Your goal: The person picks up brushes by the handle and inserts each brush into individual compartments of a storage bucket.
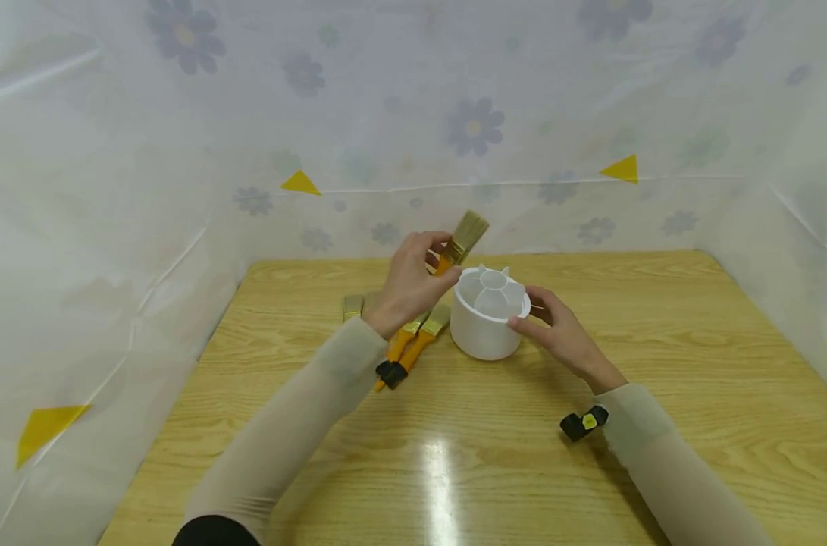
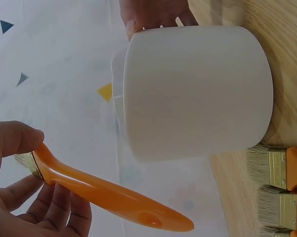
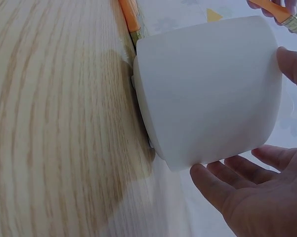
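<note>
My left hand (image 1: 413,282) pinches a paintbrush (image 1: 466,233) near its metal band, bristles upward, close to the left rim of a white round container (image 1: 483,338). In the left wrist view the brush's orange handle (image 2: 106,191) points toward the table, beside the container wall. With thumb at the rim and fingers along the side, my right hand (image 1: 556,332) grips the container from the right. Inside the container is an insert with rounded partitions (image 1: 493,280). More orange-handled paintbrushes (image 1: 421,343) lie on the table under my left forearm, partly hidden by it.
The wooden table (image 1: 536,485) ends at a pale flowered sheet (image 1: 413,152) behind, with plain sheeting down both sides. Yellow triangles (image 1: 621,169) are stuck on the sheeting. A black wrist device (image 1: 584,422) sticks out by my right sleeve.
</note>
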A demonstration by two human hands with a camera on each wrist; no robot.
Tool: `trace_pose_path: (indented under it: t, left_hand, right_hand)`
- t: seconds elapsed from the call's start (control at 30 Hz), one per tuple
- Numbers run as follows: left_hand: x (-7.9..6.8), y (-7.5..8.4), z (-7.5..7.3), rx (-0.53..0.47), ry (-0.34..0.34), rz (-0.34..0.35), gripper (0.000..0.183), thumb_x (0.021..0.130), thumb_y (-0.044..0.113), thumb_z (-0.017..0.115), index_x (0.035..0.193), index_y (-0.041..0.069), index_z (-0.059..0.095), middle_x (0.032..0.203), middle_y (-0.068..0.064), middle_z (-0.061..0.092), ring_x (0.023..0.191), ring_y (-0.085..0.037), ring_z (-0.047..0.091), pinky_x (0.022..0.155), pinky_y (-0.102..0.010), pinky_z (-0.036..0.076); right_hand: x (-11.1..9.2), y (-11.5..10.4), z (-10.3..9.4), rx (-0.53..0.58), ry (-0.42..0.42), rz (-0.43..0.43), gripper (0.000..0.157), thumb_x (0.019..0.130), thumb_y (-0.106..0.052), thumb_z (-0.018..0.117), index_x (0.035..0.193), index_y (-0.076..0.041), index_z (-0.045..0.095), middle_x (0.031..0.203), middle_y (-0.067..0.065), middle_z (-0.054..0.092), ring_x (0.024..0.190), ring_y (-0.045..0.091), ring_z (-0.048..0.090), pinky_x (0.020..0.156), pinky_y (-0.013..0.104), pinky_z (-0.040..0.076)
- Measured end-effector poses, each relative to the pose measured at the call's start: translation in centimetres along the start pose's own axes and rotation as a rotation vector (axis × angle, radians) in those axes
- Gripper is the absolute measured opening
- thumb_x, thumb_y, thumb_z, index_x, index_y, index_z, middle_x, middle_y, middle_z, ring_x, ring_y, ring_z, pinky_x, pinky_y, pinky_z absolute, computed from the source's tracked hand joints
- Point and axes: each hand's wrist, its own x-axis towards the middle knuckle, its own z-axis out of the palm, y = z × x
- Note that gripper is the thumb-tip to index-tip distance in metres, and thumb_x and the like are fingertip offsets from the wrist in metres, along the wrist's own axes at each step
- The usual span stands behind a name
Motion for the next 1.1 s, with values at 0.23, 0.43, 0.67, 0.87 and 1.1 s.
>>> trace_pose_path:
  t: [0.23, 0.43, 0.67, 0.87, 1.1]
  left_hand:
    - [0.2, 0.5, 0.4, -0.005, 0.017, 0.027, 0.053, 0.088, 0.019, 0.067, 0.136, 0.006, 0.05, 0.111, -0.009, 0.053, 0.09, -0.018, 0.055, 0.075, -0.028, 0.05]
    - [0.5, 1.1, 0.7, -0.019, 0.02, 0.059, 0.049, 0.088, 0.017, 0.067, 0.133, 0.005, 0.053, 0.112, -0.009, 0.053, 0.09, -0.019, 0.055, 0.074, -0.026, 0.049]
    - [0.8, 1.4, 1.3, -0.044, 0.019, 0.082, 0.048, 0.088, 0.017, 0.067, 0.132, 0.006, 0.053, 0.111, -0.009, 0.053, 0.089, -0.017, 0.055, 0.075, -0.023, 0.049]
    - [1.2, 1.7, 1.7, -0.06, 0.035, 0.131, 0.047, 0.088, 0.015, 0.068, 0.132, 0.004, 0.053, 0.111, -0.01, 0.053, 0.09, -0.018, 0.054, 0.077, -0.023, 0.049]
    - [1.7, 2.0, 2.0, -0.104, 0.066, 0.163, 0.047, 0.087, 0.014, 0.068, 0.13, 0.003, 0.053, 0.11, -0.01, 0.053, 0.091, -0.018, 0.054, 0.077, -0.023, 0.05]
  right_hand:
    - [-0.1, -0.1, 0.0, -0.002, -0.001, 0.004, 0.068, 0.093, -0.027, 0.064, 0.149, -0.011, 0.029, 0.147, 0.014, 0.034, 0.135, 0.037, 0.032, 0.099, 0.058, 0.038]
    - [-0.1, 0.0, -0.2, -0.01, 0.001, -0.004, 0.067, 0.093, -0.026, 0.063, 0.149, -0.012, 0.029, 0.147, 0.014, 0.034, 0.135, 0.038, 0.033, 0.099, 0.058, 0.038]
    - [-0.3, 0.0, -0.3, -0.013, 0.001, -0.007, 0.066, 0.093, -0.025, 0.063, 0.149, -0.013, 0.029, 0.146, 0.013, 0.035, 0.135, 0.038, 0.033, 0.098, 0.058, 0.038]
    - [-0.3, 0.1, -0.3, -0.01, 0.002, -0.007, 0.067, 0.093, -0.026, 0.063, 0.149, -0.013, 0.029, 0.146, 0.013, 0.034, 0.135, 0.037, 0.033, 0.099, 0.058, 0.038]
    - [-0.3, 0.2, -0.4, -0.019, 0.004, -0.002, 0.067, 0.094, -0.027, 0.062, 0.149, -0.012, 0.028, 0.146, 0.013, 0.034, 0.135, 0.037, 0.033, 0.099, 0.058, 0.038]
